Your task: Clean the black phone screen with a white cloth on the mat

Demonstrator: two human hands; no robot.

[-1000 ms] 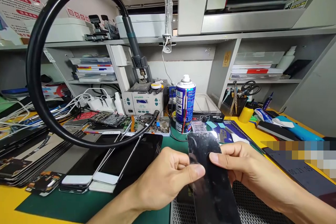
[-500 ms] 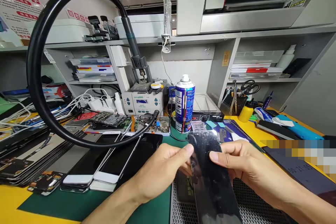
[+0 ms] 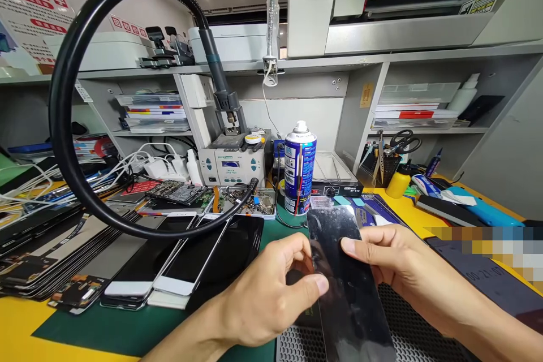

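A black phone screen point(image 3: 345, 294) with smudges and small bubbles near its top end is held tilted in front of me. My right hand point(image 3: 392, 251) grips its upper right edge, thumb on the glass and fingers behind. At the left edge is my left hand point(image 3: 280, 288), its thumb tip over the glass and its index finger curled against the side; the other fingertips are partly hidden. Below the screen lies a dark perforated mat point(image 3: 407, 317), and a dark flat piece is partly covered by the screen.
A blue spray can point(image 3: 300, 169) stands just beyond the screen. Several phones and screens point(image 3: 139, 263) lie at left on a green mat point(image 3: 127, 328). A black hose point(image 3: 59, 102) loops above them from a hot air station point(image 3: 232, 164). A phone showing a timer point(image 3: 479, 277) lies at right.
My left thumb has slid down from the screen's upper left edge onto the glass lower down, and the left hand has opened somewhat. My right hand keeps its hold.
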